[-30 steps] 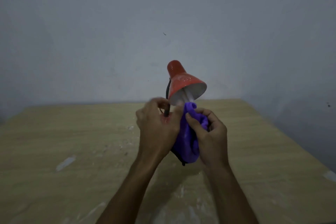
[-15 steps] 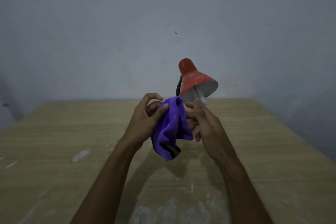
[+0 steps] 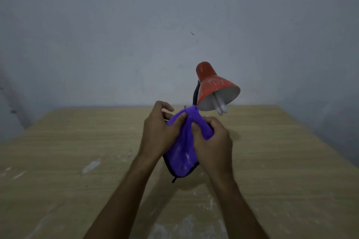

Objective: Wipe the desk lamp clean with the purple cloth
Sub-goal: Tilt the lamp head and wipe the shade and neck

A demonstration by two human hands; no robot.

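A red desk lamp (image 3: 212, 83) stands at the far middle of the table, its shade tilted right and down, with a white bulb poking out below. Its black neck shows behind the shade; the base is hidden behind the cloth and my hands. The purple cloth (image 3: 183, 151), edged in black, hangs bunched between both hands just in front of and below the shade. My left hand (image 3: 158, 132) pinches the cloth's upper left part with the thumb on top. My right hand (image 3: 212, 145) grips its right side.
The wooden table (image 3: 281, 161) has pale smears and white flecks on its top. A grey wall rises right behind it, and the table's right edge drops off near a corner of the room.
My right hand has closed on the cloth, which it was only touching before. The cloth now hangs lower and wider between both hands. The view has shifted slightly.
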